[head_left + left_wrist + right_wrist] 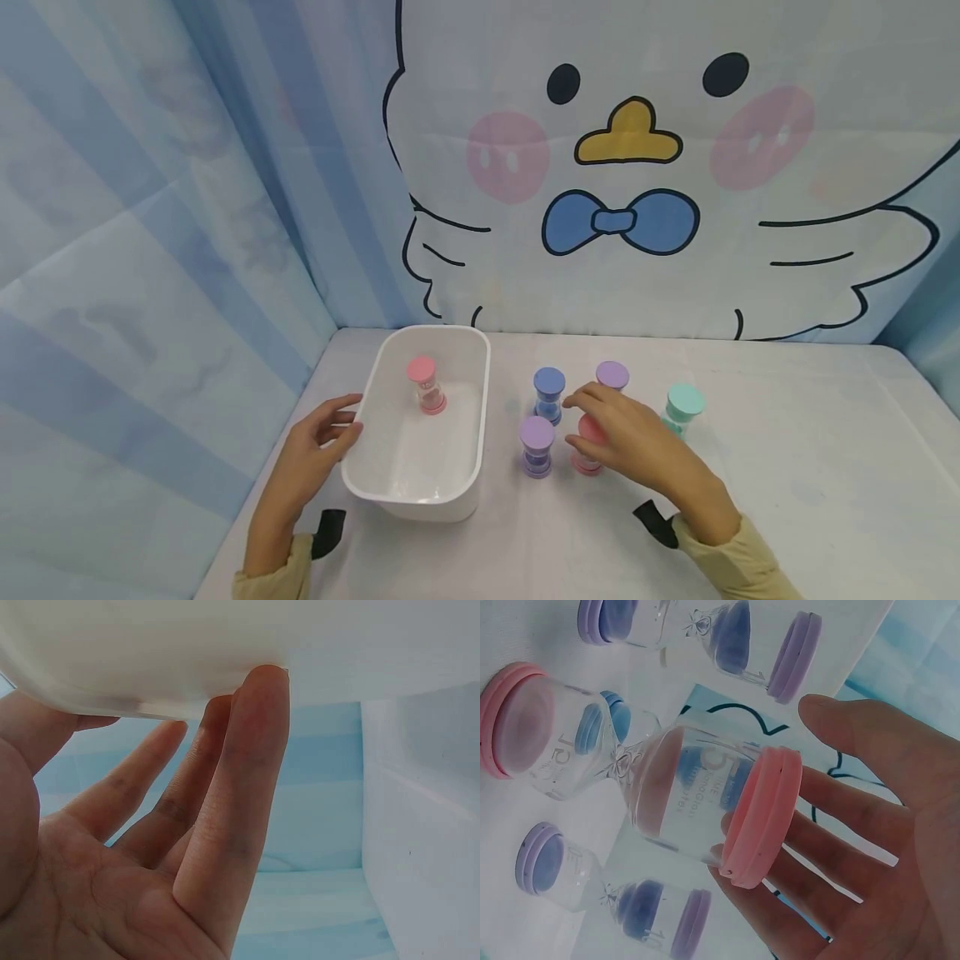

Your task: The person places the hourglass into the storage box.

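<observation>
Head view: right hand [637, 446] over a red-capped sand timer [588, 450] on the bench [787, 467].

The timer stands upright, long axis vertical, directly under the right hand's fingers; in the right wrist view its pink-red cap [761, 817] touches the fingertips [739, 881], while the fingers are spread and not yet wrapped round it (a loose, wide grip). Just beside it stand a purple timer [537, 446], a blue one [549, 393] and another purple one [612, 377] behind, with a mint timer [681, 410] to the right. Left of the group sits a white tub [420, 492] holding a pink timer [426, 385]. The left hand [318, 446] steadies the tub's near-left rim, fingers straight against the wall. The right hand is much nearer the red timer; the tub lies to its left.
</observation>
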`<state>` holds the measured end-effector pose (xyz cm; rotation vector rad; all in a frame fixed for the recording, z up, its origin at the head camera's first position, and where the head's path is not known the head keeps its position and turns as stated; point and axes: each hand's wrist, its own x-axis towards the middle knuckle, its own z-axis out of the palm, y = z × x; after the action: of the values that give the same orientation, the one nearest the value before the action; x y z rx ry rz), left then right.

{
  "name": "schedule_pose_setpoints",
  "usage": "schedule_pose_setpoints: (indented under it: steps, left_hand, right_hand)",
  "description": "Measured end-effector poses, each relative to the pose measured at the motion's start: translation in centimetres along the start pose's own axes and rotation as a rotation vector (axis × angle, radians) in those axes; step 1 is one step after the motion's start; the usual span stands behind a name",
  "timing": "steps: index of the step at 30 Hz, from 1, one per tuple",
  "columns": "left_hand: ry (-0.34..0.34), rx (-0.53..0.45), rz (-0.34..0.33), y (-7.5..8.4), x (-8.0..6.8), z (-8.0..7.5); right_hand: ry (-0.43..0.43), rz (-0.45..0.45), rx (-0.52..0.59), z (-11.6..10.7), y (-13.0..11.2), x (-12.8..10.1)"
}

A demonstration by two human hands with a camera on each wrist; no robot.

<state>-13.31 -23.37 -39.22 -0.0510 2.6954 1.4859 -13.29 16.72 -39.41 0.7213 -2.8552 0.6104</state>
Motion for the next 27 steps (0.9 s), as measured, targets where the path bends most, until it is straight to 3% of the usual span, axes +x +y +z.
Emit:
schedule_pose_setpoints:
  steps: [27]
  left_hand:
    - [-0.006, -0.004, 0.007, -0.18, 0.12, 0.02]
  right_hand:
    - [-0.015, 0.013, 0.012, 0.15, 0.76, -0.68]
